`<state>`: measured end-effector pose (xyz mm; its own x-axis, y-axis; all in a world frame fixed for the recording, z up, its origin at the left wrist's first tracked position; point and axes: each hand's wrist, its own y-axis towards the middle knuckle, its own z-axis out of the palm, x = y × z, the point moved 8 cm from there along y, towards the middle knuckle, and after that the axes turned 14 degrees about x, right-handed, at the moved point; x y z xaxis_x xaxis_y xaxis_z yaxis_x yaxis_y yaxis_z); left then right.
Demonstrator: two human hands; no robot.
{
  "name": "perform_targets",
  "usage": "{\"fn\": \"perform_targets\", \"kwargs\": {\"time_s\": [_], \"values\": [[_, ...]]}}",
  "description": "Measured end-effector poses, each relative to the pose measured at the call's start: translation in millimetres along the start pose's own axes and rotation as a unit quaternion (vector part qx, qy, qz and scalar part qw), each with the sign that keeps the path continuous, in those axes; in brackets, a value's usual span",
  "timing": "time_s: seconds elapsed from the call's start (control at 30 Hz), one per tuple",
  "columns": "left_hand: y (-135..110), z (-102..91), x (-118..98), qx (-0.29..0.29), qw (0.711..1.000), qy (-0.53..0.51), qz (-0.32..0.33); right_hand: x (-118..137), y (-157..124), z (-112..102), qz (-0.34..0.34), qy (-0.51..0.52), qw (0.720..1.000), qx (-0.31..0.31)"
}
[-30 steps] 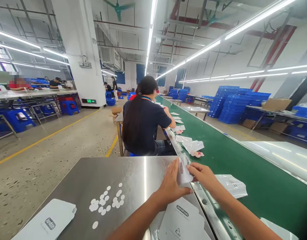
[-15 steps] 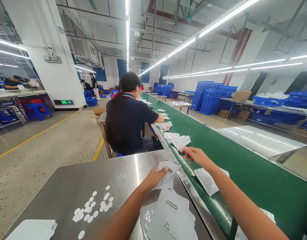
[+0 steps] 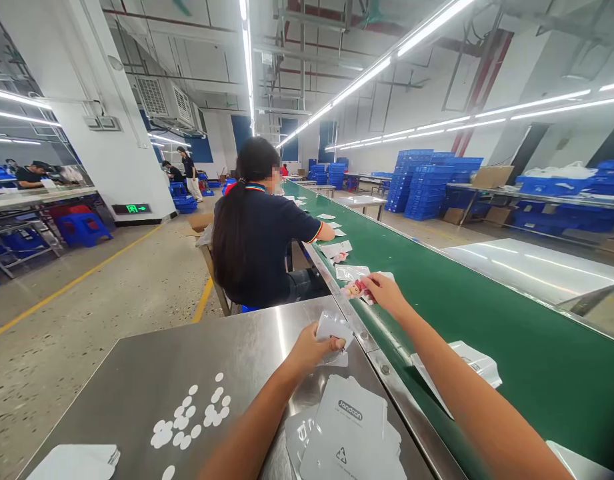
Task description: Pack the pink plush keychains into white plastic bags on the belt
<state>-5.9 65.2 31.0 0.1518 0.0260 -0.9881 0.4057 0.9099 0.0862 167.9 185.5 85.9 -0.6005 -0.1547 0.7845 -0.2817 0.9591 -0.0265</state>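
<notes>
My left hand (image 3: 307,350) is closed on a white plastic pouch (image 3: 333,327), held over the steel table near the conveyor's edge, its thumb across the front. Below it lies a pile of white printed pouches (image 3: 351,433), with a logo and a recycling mark. Out over the near side of the green belt (image 3: 497,300), my right hand (image 3: 387,295) pinches a small flat pink-and-yellow piece (image 3: 354,289), apparently with a cartoon figure. White pouches lie on the belt just behind that hand. Another pouch (image 3: 479,363) rests partly behind my right forearm.
Loose white round discs (image 3: 181,421) are scattered on the steel table (image 3: 151,360), with a white stack (image 3: 77,461) at its near left corner. A co-worker (image 3: 257,227) sits ahead along the belt. Stacked blue crates (image 3: 421,187) stand beyond the conveyor.
My right hand has taken hold of the pink-and-yellow piece; its fingers showed nothing before. The left hand still holds its pouch, now tilted differently. The pouch by my right forearm appears farther right.
</notes>
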Motion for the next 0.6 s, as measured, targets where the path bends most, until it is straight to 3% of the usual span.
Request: {"fn": "perform_targets", "kwargs": {"time_s": [0.13,0.2,0.33,0.43,0.53,0.6], "values": [[0.6,1.5,-2.1,0.005,1.0,0.007,0.014,71.0,-50.7,9.4,-0.168,0.027,0.984,0.044],[1.4,4.7,-3.3,0.019,1.0,0.009,0.021,87.9,-71.4,17.2,-0.202,-0.031,0.976,0.079],[0.8,14.9,-10.7,0.064,0.997,0.038,0.027,88.0,-87.8,30.7,-0.18,-0.162,0.966,0.086],[-2.3,15.5,-18.2,0.061,0.995,0.076,0.033,94.6,-99.8,40.2,-0.236,-0.228,0.943,0.059],[-3.4,14.5,-21.0,0.041,0.988,0.142,0.039,100.8,-117.3,60.3,-0.306,-0.274,0.904,0.119],[-2.4,18.1,-21.1,0.039,0.978,0.204,0.03,99.0,-125.5,69.0,-0.309,-0.28,0.894,0.167]]}}
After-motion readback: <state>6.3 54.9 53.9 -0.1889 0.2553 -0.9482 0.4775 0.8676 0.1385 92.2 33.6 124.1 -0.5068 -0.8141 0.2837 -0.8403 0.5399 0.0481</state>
